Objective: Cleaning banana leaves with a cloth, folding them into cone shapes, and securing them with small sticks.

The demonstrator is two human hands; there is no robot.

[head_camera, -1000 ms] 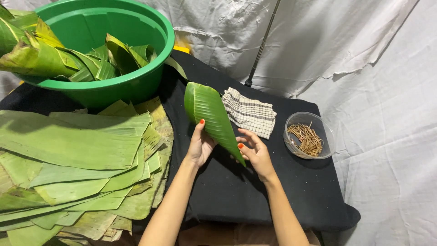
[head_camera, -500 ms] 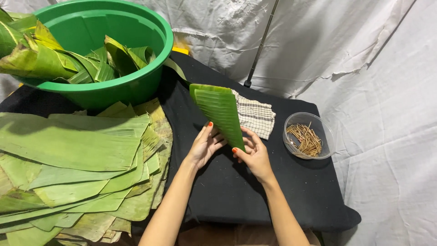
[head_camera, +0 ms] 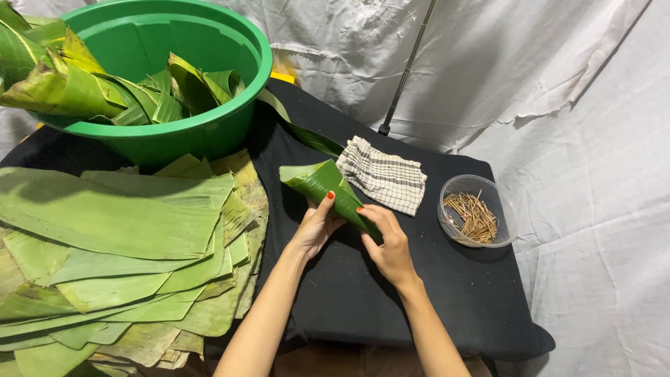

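Note:
Both my hands hold a green banana leaf rolled into a cone above the black table. The cone's wide mouth points up and to the left, its narrow tip down and to the right. My left hand grips the cone from the left side near its middle. My right hand wraps around the narrow lower end. A folded checked cloth lies just behind the cone.
A large green basin with rolled and loose leaves stands at the back left. A stack of flat banana leaves covers the table's left side. A clear bowl of thin sticks sits at the right. White sheeting hangs behind.
The leaf was a flatter, partly folded piece held upright. It has since been rolled tighter into a cone and lowered, with both hands closing around it.

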